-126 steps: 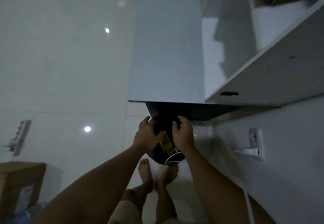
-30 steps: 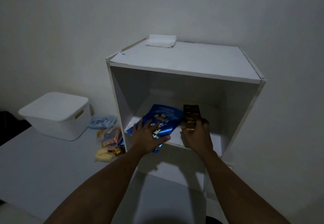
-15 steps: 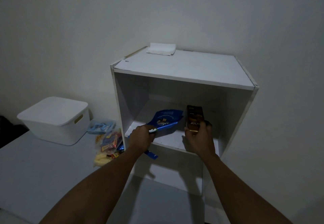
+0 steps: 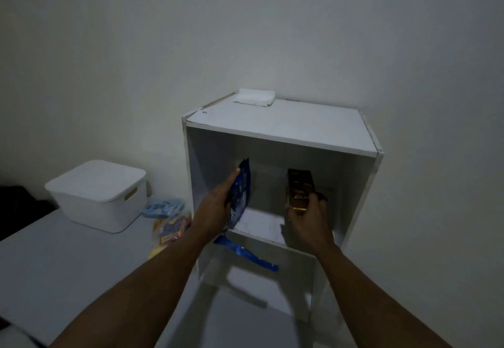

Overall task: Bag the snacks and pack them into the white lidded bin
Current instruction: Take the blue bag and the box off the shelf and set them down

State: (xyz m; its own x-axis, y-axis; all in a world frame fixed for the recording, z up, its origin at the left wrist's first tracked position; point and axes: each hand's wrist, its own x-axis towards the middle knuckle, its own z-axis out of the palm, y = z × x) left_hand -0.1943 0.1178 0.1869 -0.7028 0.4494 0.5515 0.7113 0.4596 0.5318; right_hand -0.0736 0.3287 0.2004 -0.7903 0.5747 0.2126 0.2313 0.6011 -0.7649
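My left hand (image 4: 215, 207) grips a blue snack packet (image 4: 240, 193), tilted up on edge in front of the open white shelf cube (image 4: 281, 129). My right hand (image 4: 306, 221) holds a dark brown and gold snack box (image 4: 300, 188) upright, just inside the cube's upper compartment. The white lidded bin (image 4: 96, 193) stands shut on the table at the left. Between the bin and the cube lies a clear bag of mixed snacks (image 4: 171, 226). A second blue packet (image 4: 245, 255) hangs over the shelf's front edge below my left hand.
A folded white cloth (image 4: 255, 97) lies on top of the cube at the back. A light blue item (image 4: 162, 207) sits behind the snack bag. The grey table (image 4: 68, 274) extends to the left and front. A plain wall stands close behind.
Both hands have lifted their snacks off the shelf; the blue packet has turned from flat to upright on edge. The view has risen, so the cube sits lower in frame.
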